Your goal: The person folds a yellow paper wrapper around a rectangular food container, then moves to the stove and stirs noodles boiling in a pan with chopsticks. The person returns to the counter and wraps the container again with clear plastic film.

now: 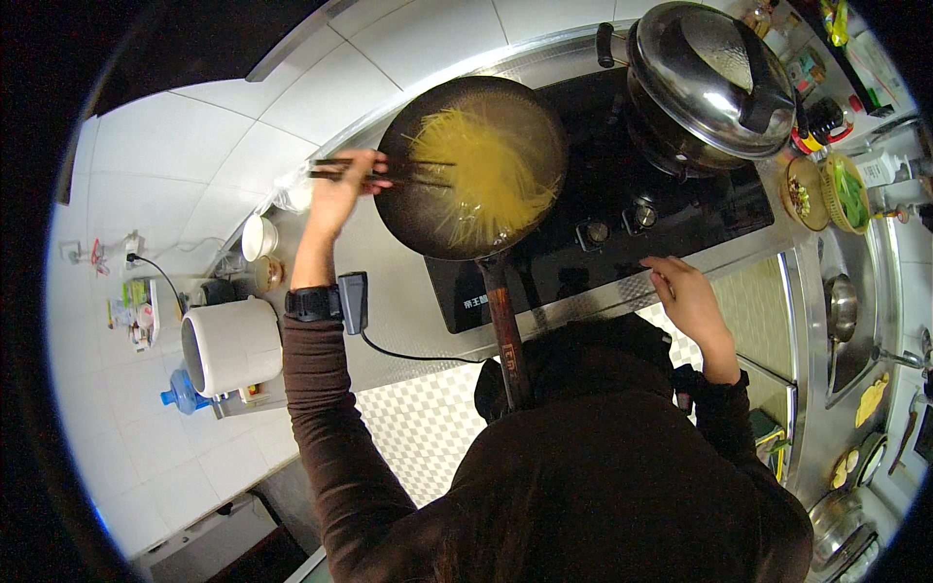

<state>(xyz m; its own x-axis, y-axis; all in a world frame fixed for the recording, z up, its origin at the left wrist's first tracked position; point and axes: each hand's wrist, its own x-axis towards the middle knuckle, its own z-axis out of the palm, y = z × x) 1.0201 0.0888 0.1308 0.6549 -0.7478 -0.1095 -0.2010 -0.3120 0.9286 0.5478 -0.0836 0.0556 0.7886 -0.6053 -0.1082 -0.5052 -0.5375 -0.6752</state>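
My left hand (338, 194) is closed around dark chopsticks (326, 176), holding them over the left side of a wok (400, 222). Their tips reach into yellow noodles (486, 180), which look like stiff, thin strands fanned out in liquid. The wok sits on the left part of a black glass cooktop (719, 209), its wooden handle (503, 321) pointing back toward my body. My right hand (692, 303) holds nothing; its fingers are loosely stretched out by the cooktop's front edge, to the right of the control knobs (639, 214). Whether the fingertips touch the surface is unclear.
A large lidded steel pot (714, 83) stands at the back right. Beyond it are a bowl of chopped pieces (805, 192) and a basket of green vegetables (847, 194), near the sink (860, 335). On the left are a white appliance (233, 345) and a white bowl (259, 237).
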